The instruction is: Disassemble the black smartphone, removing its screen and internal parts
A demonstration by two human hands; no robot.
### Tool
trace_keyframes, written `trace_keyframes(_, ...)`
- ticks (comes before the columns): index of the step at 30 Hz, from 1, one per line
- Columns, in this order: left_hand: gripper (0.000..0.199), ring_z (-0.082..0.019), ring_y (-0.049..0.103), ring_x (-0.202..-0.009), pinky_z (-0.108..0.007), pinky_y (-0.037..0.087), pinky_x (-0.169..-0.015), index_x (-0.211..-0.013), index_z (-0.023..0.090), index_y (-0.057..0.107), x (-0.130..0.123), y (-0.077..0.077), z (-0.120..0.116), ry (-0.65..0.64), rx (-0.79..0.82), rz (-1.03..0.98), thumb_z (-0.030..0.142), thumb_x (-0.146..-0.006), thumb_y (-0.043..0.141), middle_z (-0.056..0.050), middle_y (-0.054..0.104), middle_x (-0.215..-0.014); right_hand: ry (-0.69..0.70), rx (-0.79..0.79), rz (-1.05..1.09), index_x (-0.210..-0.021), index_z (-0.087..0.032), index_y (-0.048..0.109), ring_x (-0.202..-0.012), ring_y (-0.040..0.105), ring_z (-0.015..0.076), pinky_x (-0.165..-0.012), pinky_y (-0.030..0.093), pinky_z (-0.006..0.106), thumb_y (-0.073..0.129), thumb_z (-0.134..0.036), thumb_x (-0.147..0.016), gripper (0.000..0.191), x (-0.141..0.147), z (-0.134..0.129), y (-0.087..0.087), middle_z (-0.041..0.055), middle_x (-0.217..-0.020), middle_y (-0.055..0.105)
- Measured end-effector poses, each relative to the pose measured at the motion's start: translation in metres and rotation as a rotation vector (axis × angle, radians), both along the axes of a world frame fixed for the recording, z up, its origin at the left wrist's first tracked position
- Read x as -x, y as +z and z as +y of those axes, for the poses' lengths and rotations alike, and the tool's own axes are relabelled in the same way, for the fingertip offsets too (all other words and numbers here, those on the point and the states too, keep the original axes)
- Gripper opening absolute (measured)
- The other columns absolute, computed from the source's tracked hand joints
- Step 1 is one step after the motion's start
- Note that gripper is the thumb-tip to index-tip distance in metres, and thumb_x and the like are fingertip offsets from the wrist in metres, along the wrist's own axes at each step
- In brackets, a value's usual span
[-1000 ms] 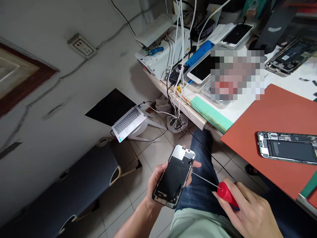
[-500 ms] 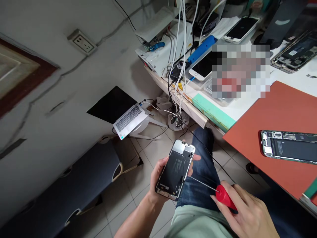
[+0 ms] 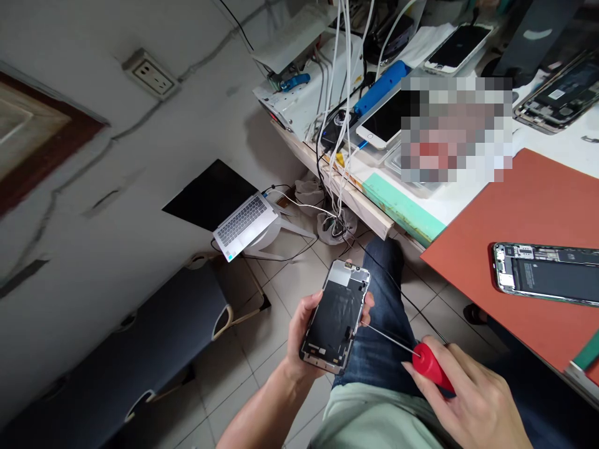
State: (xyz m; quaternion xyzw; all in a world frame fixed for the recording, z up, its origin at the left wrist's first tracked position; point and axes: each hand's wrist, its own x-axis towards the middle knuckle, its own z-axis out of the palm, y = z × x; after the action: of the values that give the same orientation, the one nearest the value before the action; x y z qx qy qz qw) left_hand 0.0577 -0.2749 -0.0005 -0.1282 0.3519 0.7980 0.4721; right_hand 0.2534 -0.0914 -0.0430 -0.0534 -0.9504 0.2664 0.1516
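Observation:
A detached phone screen [image 3: 334,315], its dark inner side with a silvery top facing me, lies tilted in my left hand [image 3: 299,330]. The thumb presses one long edge and the fingers curl round the other. My right hand [image 3: 472,393] is closed around the red handle of a screwdriver [image 3: 433,365]. The thin metal shaft points left, its end by the screen's right edge near my left fingertips; whether it touches I cannot tell. On the red-brown mat [image 3: 528,206] to the right rests an opened phone body [image 3: 552,274] with battery and boards exposed.
The workbench edge [image 3: 337,181] runs along my right, with white cables [image 3: 346,75] hanging over it. On it are a white phone [image 3: 381,128] and another opened phone [image 3: 556,93]. An open laptop [image 3: 248,221] sits on a white stool. A dark folding cot [image 3: 154,349] stands at left.
The phone screen in my left hand has shifted slightly right and up, and its fingers have curled in at the right edge. My right hand with the screwdriver has moved a little right.

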Motion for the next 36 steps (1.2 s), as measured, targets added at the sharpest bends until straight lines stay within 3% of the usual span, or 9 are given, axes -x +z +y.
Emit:
trace_keyframes(8,0.049,-0.033,0.072,-0.102,-0.04,0.059,-0.084,-0.115,0.01,0.078,-0.0002,-0.0012,-0.0004,0.002,-0.013,0.004,0.052,-0.096,0.063,-0.02,0.076,-0.117,0.004,0.004,0.003,-0.126,-0.014,0.068,-0.061,0.066,0.0168,-0.06,0.053,0.029,0.06,-0.034,-0.111,0.026,0.0024,-0.0009,0.0016,0.0037,-0.079,0.069)
trace_keyframes(14,0.048,-0.033,0.071,-0.104,-0.043,0.057,-0.091,-0.119,0.01,0.077,-0.0001,-0.0041,0.0001,0.021,-0.037,0.041,0.049,-0.1,0.056,-0.021,0.075,-0.119,0.016,-0.037,-0.001,-0.125,-0.012,0.068,-0.059,0.066,0.0162,-0.059,0.053,0.029,0.055,-0.038,-0.114,0.031,0.0017,-0.0006,0.0041,0.0044,-0.081,0.069)
trace_keyframes(21,0.05,-0.034,0.071,-0.103,-0.046,0.057,-0.091,-0.12,0.01,0.077,0.0012,-0.0038,0.0003,0.024,-0.003,0.033,0.051,-0.096,0.062,-0.021,0.075,-0.119,0.004,-0.069,0.005,-0.121,-0.011,0.072,-0.06,0.068,0.0168,-0.059,0.052,0.03,0.057,-0.037,-0.112,0.032,0.0009,-0.0025,0.0022,0.0062,-0.082,0.072)
trace_keyframes(30,0.05,-0.024,0.068,-0.091,-0.032,0.054,-0.077,-0.127,0.009,0.074,0.0015,-0.0054,0.001,0.039,-0.018,-0.018,0.048,-0.097,0.062,-0.019,0.075,-0.117,0.011,-0.076,0.007,-0.12,-0.01,0.073,-0.059,0.068,0.0167,-0.058,0.051,0.031,0.058,-0.038,-0.112,0.033,-0.0022,-0.0035,0.0025,0.0075,-0.084,0.073)
trace_keyframes(36,0.048,-0.026,0.07,-0.094,-0.036,0.056,-0.082,-0.123,0.01,0.076,0.0011,-0.0086,-0.0004,0.046,-0.037,-0.008,0.048,-0.098,0.061,-0.019,0.074,-0.12,0.04,-0.057,-0.014,-0.126,-0.012,0.07,-0.059,0.065,0.0169,-0.06,0.051,0.031,0.054,-0.037,-0.113,0.032,-0.0065,-0.0043,-0.0007,0.004,-0.08,0.068)
